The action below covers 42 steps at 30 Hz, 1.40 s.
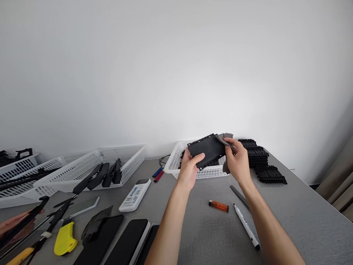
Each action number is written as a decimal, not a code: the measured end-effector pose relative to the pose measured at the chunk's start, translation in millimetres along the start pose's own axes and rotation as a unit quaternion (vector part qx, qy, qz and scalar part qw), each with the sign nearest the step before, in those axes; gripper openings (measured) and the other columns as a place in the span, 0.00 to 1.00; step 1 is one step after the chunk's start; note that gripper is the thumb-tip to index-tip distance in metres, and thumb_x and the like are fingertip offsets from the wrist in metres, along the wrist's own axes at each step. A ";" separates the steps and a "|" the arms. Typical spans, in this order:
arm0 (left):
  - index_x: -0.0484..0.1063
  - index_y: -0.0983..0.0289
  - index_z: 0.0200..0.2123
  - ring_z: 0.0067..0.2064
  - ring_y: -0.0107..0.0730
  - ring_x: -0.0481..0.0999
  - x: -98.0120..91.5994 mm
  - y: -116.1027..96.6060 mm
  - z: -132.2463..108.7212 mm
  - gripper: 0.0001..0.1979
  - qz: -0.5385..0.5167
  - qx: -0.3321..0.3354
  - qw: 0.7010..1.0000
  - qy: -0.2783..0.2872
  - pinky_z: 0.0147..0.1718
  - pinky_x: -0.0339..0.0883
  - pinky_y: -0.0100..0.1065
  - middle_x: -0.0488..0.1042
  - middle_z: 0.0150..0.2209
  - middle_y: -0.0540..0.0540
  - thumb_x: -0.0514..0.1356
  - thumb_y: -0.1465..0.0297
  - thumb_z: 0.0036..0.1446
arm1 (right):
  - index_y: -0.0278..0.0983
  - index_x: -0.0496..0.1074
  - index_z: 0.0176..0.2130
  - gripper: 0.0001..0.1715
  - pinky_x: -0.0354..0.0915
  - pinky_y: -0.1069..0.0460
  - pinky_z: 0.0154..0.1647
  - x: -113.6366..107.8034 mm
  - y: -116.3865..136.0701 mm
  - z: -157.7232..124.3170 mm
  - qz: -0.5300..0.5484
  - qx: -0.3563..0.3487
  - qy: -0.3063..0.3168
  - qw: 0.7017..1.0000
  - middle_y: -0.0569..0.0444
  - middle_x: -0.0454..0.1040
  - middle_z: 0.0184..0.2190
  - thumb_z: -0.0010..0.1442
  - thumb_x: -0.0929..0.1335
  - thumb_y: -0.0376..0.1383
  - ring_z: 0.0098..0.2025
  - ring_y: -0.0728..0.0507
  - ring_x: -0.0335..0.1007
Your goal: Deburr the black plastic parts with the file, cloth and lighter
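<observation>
My left hand point(190, 167) grips the lower left edge of a flat black plastic panel point(207, 149), thumb on top. My right hand point(237, 159) is closed on a small grey cloth point(225, 139) and presses it against the panel's upper right corner. Both hands hold the panel tilted in the air, just above a white mesh basket point(173, 162) that holds more black parts.
Stacks of black ridged parts point(260, 162) lie right of the basket. An orange lighter point(218, 205), a white marker point(246, 226) and a grey strip point(239, 195) lie near my right arm. Left: white baskets point(91, 165) with black pieces, a remote point(135, 194), phones point(128, 241), a yellow cutter point(64, 239).
</observation>
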State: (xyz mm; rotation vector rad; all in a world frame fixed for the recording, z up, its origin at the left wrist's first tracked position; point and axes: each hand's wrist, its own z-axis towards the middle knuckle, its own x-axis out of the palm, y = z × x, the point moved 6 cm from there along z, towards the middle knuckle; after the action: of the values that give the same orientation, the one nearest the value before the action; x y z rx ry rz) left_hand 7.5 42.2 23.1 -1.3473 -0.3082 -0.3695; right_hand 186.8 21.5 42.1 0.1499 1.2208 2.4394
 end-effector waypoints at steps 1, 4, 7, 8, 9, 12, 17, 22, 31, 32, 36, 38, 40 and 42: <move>0.72 0.60 0.45 0.51 0.42 0.75 2.1 -0.3 -1.0 0.25 -0.001 -0.013 1.000 0.023 0.49 0.67 0.38 0.78 0.47 0.55 0.73 0.68 0.41 | 0.37 0.74 0.50 0.20 0.66 0.47 0.35 -2.2 -2.1 1.5 0.011 0.005 -0.008 1.000 0.46 0.75 0.40 0.63 0.62 0.40 0.36 0.42 0.70; 0.74 0.60 0.44 0.48 0.39 0.76 3.8 -1.2 -3.4 0.24 0.015 -0.048 0.996 0.070 0.44 0.68 0.35 0.78 0.44 0.53 0.73 0.68 0.42 | 0.38 0.76 0.47 0.17 0.67 0.47 0.35 -8.9 -5.8 5.6 0.033 0.011 -0.021 0.999 0.47 0.75 0.38 0.62 0.64 0.40 0.36 0.42 0.70; 0.73 0.60 0.40 0.36 0.32 0.76 3.1 -2.7 -5.7 0.20 0.050 -0.074 0.990 0.109 0.36 0.66 0.31 0.78 0.34 0.50 0.73 0.67 0.43 | 0.38 0.77 0.45 0.16 0.67 0.47 0.35 -13.7 -5.0 7.9 0.046 0.001 -0.027 0.999 0.47 0.76 0.38 0.62 0.65 0.41 0.38 0.41 0.71; 0.72 0.61 0.38 0.33 0.30 0.75 3.3 -3.3 -6.8 0.19 0.062 -0.082 0.987 0.120 0.34 0.65 0.30 0.78 0.32 0.49 0.73 0.66 0.43 | 0.38 0.77 0.45 0.15 0.67 0.47 0.36 -14.6 -4.0 8.2 0.049 -0.004 -0.028 0.998 0.47 0.76 0.39 0.63 0.65 0.40 0.39 0.41 0.71; 0.71 0.61 0.37 0.31 0.30 0.75 3.7 -3.5 -8.0 0.19 0.074 -0.090 0.985 0.130 0.32 0.64 0.29 0.78 0.30 0.49 0.73 0.66 0.43 | 0.38 0.77 0.45 0.15 0.68 0.48 0.37 -14.7 -2.5 8.4 0.052 -0.010 -0.025 0.998 0.47 0.77 0.40 0.63 0.65 0.40 0.41 0.41 0.72; 0.70 0.60 0.43 0.34 0.34 0.77 7.7 -0.2 -11.8 0.23 0.111 -0.112 0.976 0.148 0.34 0.67 0.32 0.79 0.32 0.51 0.73 0.66 0.43 | 0.39 0.77 0.46 0.13 0.67 0.48 0.40 -10.3 5.7 7.1 0.059 -0.043 0.005 0.997 0.48 0.76 0.43 0.64 0.65 0.38 0.44 0.42 0.73; 0.73 0.62 0.49 0.50 0.47 0.77 19.1 7.2 -10.8 0.26 0.126 -0.067 0.977 0.160 0.46 0.70 0.40 0.79 0.49 0.59 0.73 0.64 0.45 | 0.40 0.75 0.50 0.16 0.67 0.47 0.43 -2.0 16.6 2.6 0.010 -0.084 0.034 0.996 0.49 0.75 0.44 0.66 0.63 0.36 0.42 0.43 0.71; 0.74 0.61 0.49 0.56 0.51 0.75 6.5 -1.7 -4.2 0.24 0.104 -0.003 0.993 0.063 0.51 0.70 0.43 0.78 0.53 0.59 0.71 0.60 0.48 | 0.37 0.74 0.55 0.21 0.65 0.48 0.33 -13.6 12.2 3.6 -0.090 -0.061 -0.026 0.994 0.47 0.73 0.39 0.68 0.61 0.38 0.34 0.44 0.67; 0.74 0.61 0.48 0.51 0.51 0.79 0.3 -6.1 -3.1 0.26 0.101 0.024 0.994 0.022 0.48 0.74 0.45 0.79 0.49 0.61 0.71 0.58 0.47 | 0.33 0.72 0.59 0.26 0.60 0.50 0.29 18.0 24.7 -9.7 -0.216 -0.140 0.093 0.962 0.51 0.66 0.32 0.67 0.59 0.33 0.27 0.46 0.61; 0.74 0.62 0.48 0.51 0.51 0.78 1.1 -5.8 -3.0 0.26 0.102 0.030 0.994 0.024 0.48 0.74 0.45 0.79 0.50 0.61 0.71 0.58 0.47 | 0.33 0.72 0.60 0.27 0.60 0.50 0.29 19.8 24.9 -10.8 -0.232 -0.144 0.099 0.957 0.50 0.66 0.32 0.67 0.58 0.32 0.26 0.47 0.60; 0.74 0.63 0.47 0.49 0.51 0.79 1.8 -6.0 -2.7 0.28 0.102 0.038 0.994 0.007 0.44 0.75 0.44 0.80 0.48 0.62 0.72 0.57 0.45 | 0.32 0.71 0.60 0.27 0.59 0.51 0.28 20.6 25.8 -12.6 -0.280 -0.166 0.125 0.937 0.50 0.67 0.33 0.66 0.58 0.31 0.26 0.47 0.60; 0.74 0.64 0.45 0.47 0.50 0.80 -0.1 -6.9 -2.5 0.28 0.092 0.037 0.995 -0.019 0.43 0.75 0.43 0.81 0.45 0.61 0.73 0.56 0.42 | 0.33 0.72 0.59 0.27 0.59 0.51 0.28 20.7 27.0 -13.8 -0.295 -0.178 0.152 0.926 0.50 0.67 0.33 0.65 0.58 0.30 0.27 0.47 0.61; 0.75 0.64 0.43 0.45 0.49 0.81 -3.2 -7.9 -1.6 0.29 0.076 0.035 0.996 -0.041 0.42 0.75 0.42 0.81 0.44 0.60 0.74 0.56 0.40 | 0.33 0.72 0.58 0.27 0.59 0.52 0.28 21.6 29.5 -16.3 -0.298 -0.193 0.189 0.915 0.51 0.68 0.33 0.64 0.58 0.29 0.27 0.47 0.62; 0.75 0.63 0.42 0.42 0.47 0.81 -7.9 -9.0 0.1 0.28 0.059 0.032 0.996 -0.057 0.40 0.76 0.41 0.81 0.41 0.58 0.74 0.56 0.39 | 0.33 0.72 0.58 0.27 0.59 0.51 0.28 22.9 33.4 -20.3 -0.292 -0.209 0.229 0.905 0.51 0.67 0.33 0.64 0.57 0.28 0.27 0.48 0.61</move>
State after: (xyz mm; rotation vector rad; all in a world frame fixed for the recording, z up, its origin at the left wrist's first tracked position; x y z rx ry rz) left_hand -3.5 41.2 27.8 -1.3183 -0.3305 -0.1826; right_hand 150.1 -2.2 54.0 -0.8343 0.7138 2.1634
